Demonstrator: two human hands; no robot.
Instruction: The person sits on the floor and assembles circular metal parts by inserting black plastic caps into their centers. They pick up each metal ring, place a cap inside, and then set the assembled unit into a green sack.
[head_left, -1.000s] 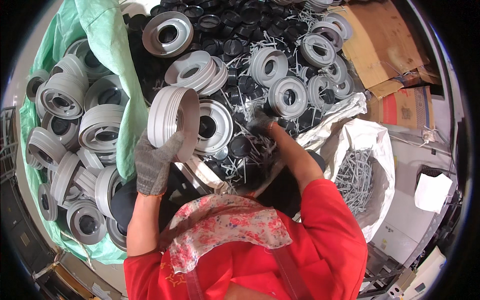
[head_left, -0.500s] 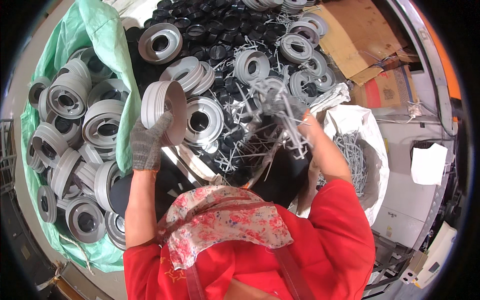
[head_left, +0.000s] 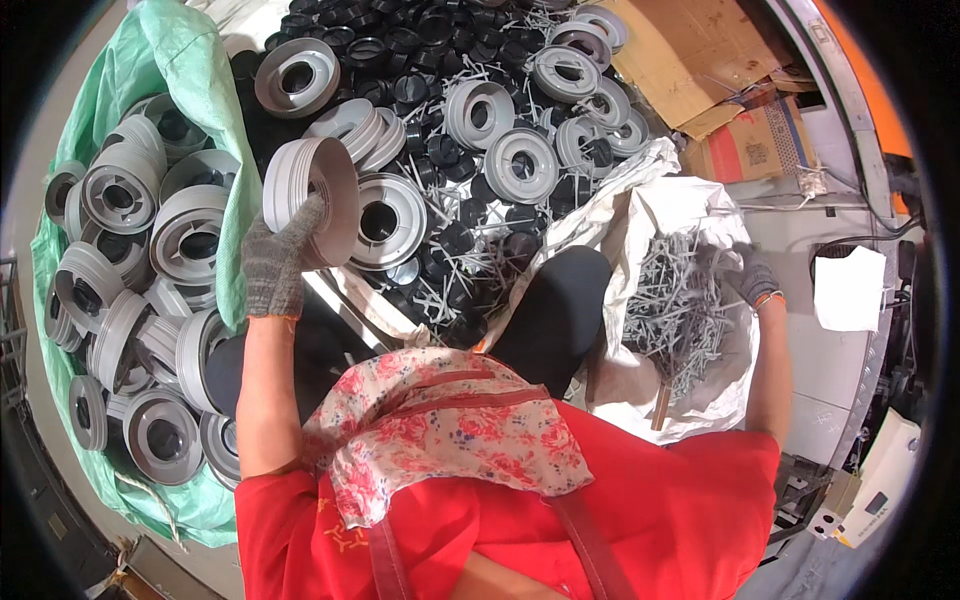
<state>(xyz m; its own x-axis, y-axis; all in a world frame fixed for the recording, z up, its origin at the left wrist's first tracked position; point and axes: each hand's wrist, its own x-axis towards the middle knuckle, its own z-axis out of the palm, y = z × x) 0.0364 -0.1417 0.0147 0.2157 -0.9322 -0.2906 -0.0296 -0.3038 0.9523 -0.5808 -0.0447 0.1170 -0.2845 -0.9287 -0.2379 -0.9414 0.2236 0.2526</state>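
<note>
A: Layout, big to small?
B: Green sack (head_left: 205, 70) on the person's left, mouth full of grey rings (head_left: 112, 330), jumbled at all angles. Its right edge stands up as a folded flap.
A: Next?
B: Heap of black caps (head_left: 400, 45), centre to far side. Loose rings (head_left: 543, 165) lie on it, mostly toward its right edge. Cardboard (head_left: 690, 50) past the heap's far right corner.
A: White sack?
B: White sack (head_left: 690, 205), person's right, beside the right knee (head_left: 565, 285). Mouth open, thin grey sticks (head_left: 670, 310) piled inside, running across to its right rim. More sticks scattered over the heap.
A: Ring in hand?
B: Held ring (head_left: 290, 190) is just right of the green sack's flap, near the heap's left edge. Tilted on its side, opening facing right.
A: Hands?
B: Both in grey gloves. Left hand (head_left: 278, 262) closed round the held ring's near side, thumb over the rim. Right hand (head_left: 750, 275) at the white sack's right rim, fingers toward the sticks. Fingertips unclear, can't tell if it's gripping any.
</note>
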